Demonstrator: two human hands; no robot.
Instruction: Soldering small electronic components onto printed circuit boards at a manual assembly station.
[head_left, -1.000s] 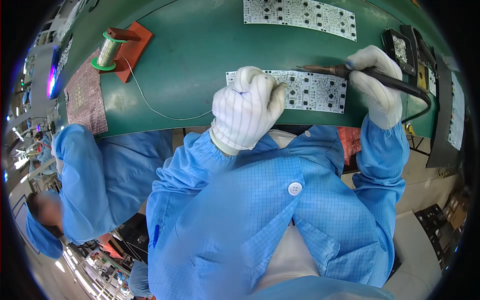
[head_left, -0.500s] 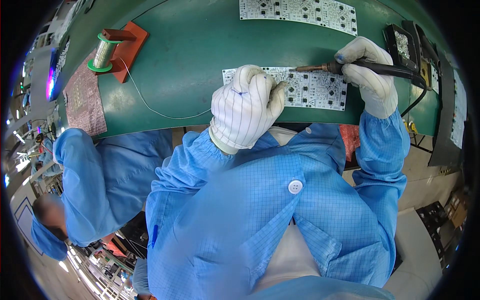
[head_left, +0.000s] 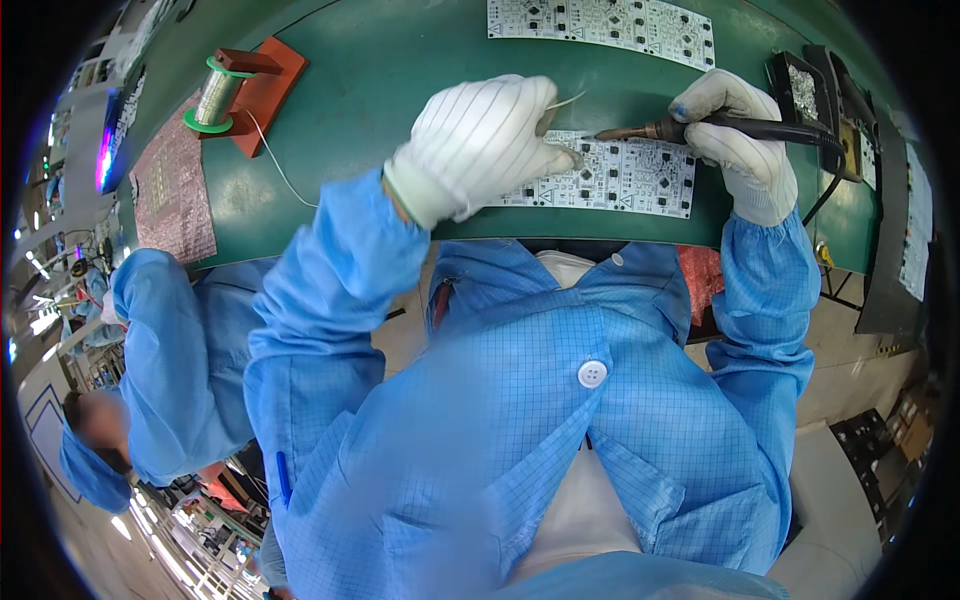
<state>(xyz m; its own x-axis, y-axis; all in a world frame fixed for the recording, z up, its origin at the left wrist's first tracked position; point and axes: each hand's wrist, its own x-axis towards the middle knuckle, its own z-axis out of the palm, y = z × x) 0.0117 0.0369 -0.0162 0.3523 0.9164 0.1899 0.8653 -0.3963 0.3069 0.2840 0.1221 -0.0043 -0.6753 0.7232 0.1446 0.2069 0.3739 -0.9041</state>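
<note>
At the far left, a silvery solder spool with green plastic flanges (head_left: pixel 219 98) sits on a reddish-brown stand (head_left: pixel 275 95), and thin silvery solder wire (head_left: pixel 285 175) trails from it toward the worker; that slack is worth keeping loose, so the feed should not tug. The left hand, in a white pinstriped fabric glove (head_left: pixel 478 145), has its fingers curled around the wire, whose short free end juts out past them, above the board's far edge and apart from the iron; good work would likely mean bringing that end to the heated joint and feeding sparingly. Farther right, the black-handled soldering iron with a brownish metal barrel (head_left: pixel 655 131) points its tip leftward at the board's far edge, though whether it touches cannot be told; a steady, brief contact seems best. The right hand, in a matching white glove (head_left: pixel 735 135), grips its handle like a pen. As for the white rectangular circuit board with black components (head_left: pixel 625 185), its left part lies beneath the left hand, while its right end stops just left of the right hand.
</note>
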